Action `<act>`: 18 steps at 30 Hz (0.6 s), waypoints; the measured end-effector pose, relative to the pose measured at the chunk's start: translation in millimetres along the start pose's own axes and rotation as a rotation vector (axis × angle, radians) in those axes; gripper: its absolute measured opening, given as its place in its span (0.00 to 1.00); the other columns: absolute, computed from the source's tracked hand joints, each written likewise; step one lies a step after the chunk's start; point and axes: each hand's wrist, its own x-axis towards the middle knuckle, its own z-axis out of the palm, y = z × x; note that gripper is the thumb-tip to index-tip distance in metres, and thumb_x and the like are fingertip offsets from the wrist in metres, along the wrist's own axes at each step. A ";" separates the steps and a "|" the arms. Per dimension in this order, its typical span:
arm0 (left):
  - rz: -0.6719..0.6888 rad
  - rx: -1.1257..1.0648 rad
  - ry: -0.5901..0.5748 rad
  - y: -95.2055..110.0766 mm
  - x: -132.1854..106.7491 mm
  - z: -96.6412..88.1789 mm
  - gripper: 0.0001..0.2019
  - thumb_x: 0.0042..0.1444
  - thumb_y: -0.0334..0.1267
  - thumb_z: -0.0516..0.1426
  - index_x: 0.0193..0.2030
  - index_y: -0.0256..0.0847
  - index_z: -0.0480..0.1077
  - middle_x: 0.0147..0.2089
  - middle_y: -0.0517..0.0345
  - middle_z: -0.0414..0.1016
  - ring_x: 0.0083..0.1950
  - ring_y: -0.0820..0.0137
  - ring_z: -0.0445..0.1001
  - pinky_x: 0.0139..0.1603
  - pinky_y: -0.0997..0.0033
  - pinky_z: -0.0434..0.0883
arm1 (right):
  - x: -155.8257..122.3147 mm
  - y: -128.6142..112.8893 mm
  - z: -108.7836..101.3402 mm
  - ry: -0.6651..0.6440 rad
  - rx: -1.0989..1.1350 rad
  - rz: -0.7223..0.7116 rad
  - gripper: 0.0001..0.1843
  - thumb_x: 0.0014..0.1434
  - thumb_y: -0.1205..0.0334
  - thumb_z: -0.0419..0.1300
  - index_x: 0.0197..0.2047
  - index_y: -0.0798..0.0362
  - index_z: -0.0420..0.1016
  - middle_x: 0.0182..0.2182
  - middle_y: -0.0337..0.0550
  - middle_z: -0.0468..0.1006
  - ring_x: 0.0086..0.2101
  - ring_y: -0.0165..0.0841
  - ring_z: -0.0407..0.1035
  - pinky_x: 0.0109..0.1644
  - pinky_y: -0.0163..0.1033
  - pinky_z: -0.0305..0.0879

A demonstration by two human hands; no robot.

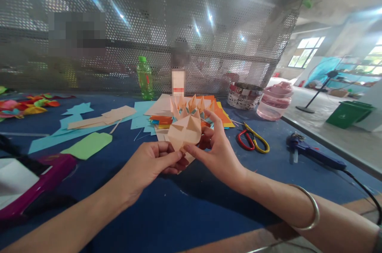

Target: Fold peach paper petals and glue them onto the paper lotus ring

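Note:
Between both hands I hold a folded peach paper piece (184,131), creased into angular facets, over the blue table (143,209). My left hand (158,159) pinches its lower edge from the left, with the thumb in front. On the right side, my right hand (217,145) grips the same paper, its thumb near the left thumb and several fingers partly hidden behind. Just past the piece stand pointed peach paper folds (193,103); whether they join the held paper I cannot tell. Orange paper sheets (210,99) and others in several colours lie behind.
Red-and-yellow-handled scissors (253,138) and a blue glue gun (316,153) lie to the right. Farther back are a pink water jug (275,101), a woven basket (244,97) and a green bottle (145,78). Green paper (89,145) and a purple-edged object (44,183) are on the left.

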 end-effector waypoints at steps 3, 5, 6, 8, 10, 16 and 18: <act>0.012 -0.008 0.007 1.9 -0.8 0.5 0.18 0.43 0.48 0.67 0.35 0.35 0.79 0.35 0.51 0.84 0.36 0.67 0.79 0.39 0.71 0.74 | 2.6 2.9 0.0 -0.057 0.050 0.134 0.39 0.50 0.54 0.69 0.60 0.50 0.57 0.41 0.44 0.77 0.34 0.33 0.74 0.39 0.41 0.72; 0.024 -0.015 0.020 3.4 -1.9 1.0 0.16 0.44 0.46 0.67 0.35 0.36 0.79 0.35 0.52 0.84 0.36 0.67 0.79 0.39 0.71 0.74 | 2.9 5.4 -0.1 -0.152 0.052 0.182 0.27 0.52 0.50 0.67 0.50 0.55 0.69 0.38 0.45 0.78 0.36 0.34 0.74 0.40 0.40 0.71; 0.030 -0.016 0.025 3.9 -2.4 1.2 0.15 0.44 0.46 0.67 0.35 0.36 0.79 0.35 0.52 0.84 0.36 0.67 0.79 0.39 0.72 0.74 | 2.7 6.3 -0.1 -0.192 0.055 0.194 0.23 0.53 0.48 0.65 0.45 0.56 0.73 0.36 0.45 0.79 0.36 0.35 0.74 0.41 0.40 0.70; 0.033 -0.011 0.027 4.3 -2.8 1.4 0.15 0.45 0.45 0.67 0.35 0.37 0.79 0.35 0.53 0.84 0.36 0.67 0.79 0.38 0.72 0.74 | 2.0 7.0 -0.1 -0.224 0.080 0.202 0.20 0.55 0.47 0.64 0.40 0.57 0.76 0.35 0.45 0.80 0.35 0.33 0.73 0.40 0.38 0.69; 0.027 -0.001 0.024 3.7 -2.5 1.4 0.15 0.46 0.45 0.67 0.36 0.37 0.79 0.35 0.53 0.84 0.35 0.68 0.79 0.38 0.73 0.74 | 1.5 6.6 -0.1 -0.215 0.113 0.195 0.19 0.55 0.48 0.63 0.39 0.57 0.76 0.34 0.43 0.80 0.32 0.31 0.72 0.38 0.36 0.67; 0.030 0.034 0.016 1.3 -2.4 1.0 0.18 0.46 0.48 0.67 0.38 0.36 0.80 0.35 0.51 0.83 0.36 0.68 0.79 0.38 0.73 0.73 | 2.5 7.0 -0.3 -0.161 0.100 0.189 0.17 0.54 0.49 0.64 0.34 0.57 0.77 0.30 0.40 0.78 0.28 0.28 0.67 0.33 0.33 0.63; 0.022 0.035 0.002 0.8 -3.0 0.9 0.20 0.46 0.49 0.67 0.40 0.35 0.79 0.36 0.51 0.83 0.36 0.67 0.79 0.39 0.72 0.73 | 2.6 7.3 -0.1 -0.153 0.093 0.200 0.17 0.54 0.50 0.65 0.34 0.57 0.77 0.29 0.40 0.78 0.28 0.28 0.67 0.33 0.34 0.63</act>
